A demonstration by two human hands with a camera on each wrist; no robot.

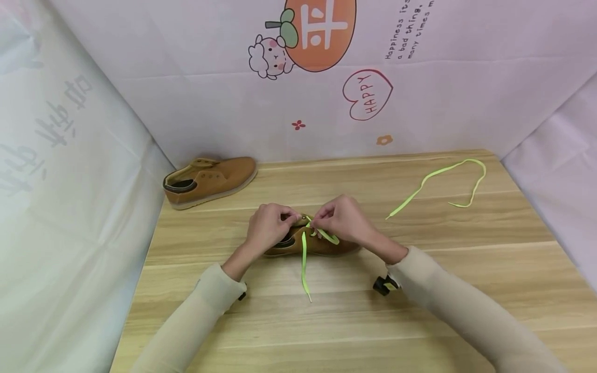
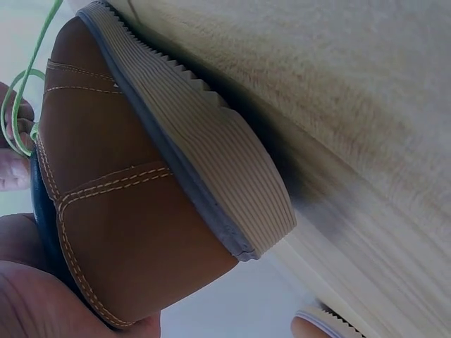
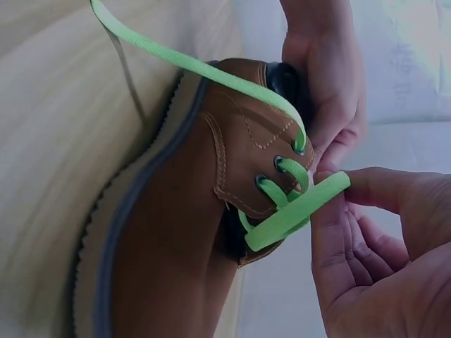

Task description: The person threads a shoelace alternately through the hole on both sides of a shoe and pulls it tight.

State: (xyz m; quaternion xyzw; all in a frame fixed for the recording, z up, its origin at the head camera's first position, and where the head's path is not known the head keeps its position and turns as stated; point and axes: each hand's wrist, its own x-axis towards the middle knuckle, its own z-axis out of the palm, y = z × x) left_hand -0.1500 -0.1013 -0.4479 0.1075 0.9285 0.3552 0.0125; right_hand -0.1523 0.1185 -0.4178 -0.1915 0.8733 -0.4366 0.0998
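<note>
A brown leather shoe (image 1: 335,247) stands on the table with its toe to the right. Bright green shoelace (image 3: 299,213) runs through the eyelets of its near flap. One loose lace end (image 1: 304,267) hangs over the near side onto the wood. My left hand (image 1: 267,228) grips the shoe's upper at the opening, thumb and fingertips at the far eyelet flap. Between thumb and index finger, my right hand (image 1: 344,220) pinches the other length of lace close to the eyelets, where it bends into a loop. The left wrist view shows the heel (image 2: 134,246) close up.
A second brown shoe (image 1: 212,181), without a lace, sits at the table's back left corner. Another green shoelace (image 1: 434,173) lies curved on the wooden table (image 1: 364,331) at the back right. White printed cloth (image 1: 210,114) hangs behind and at both sides.
</note>
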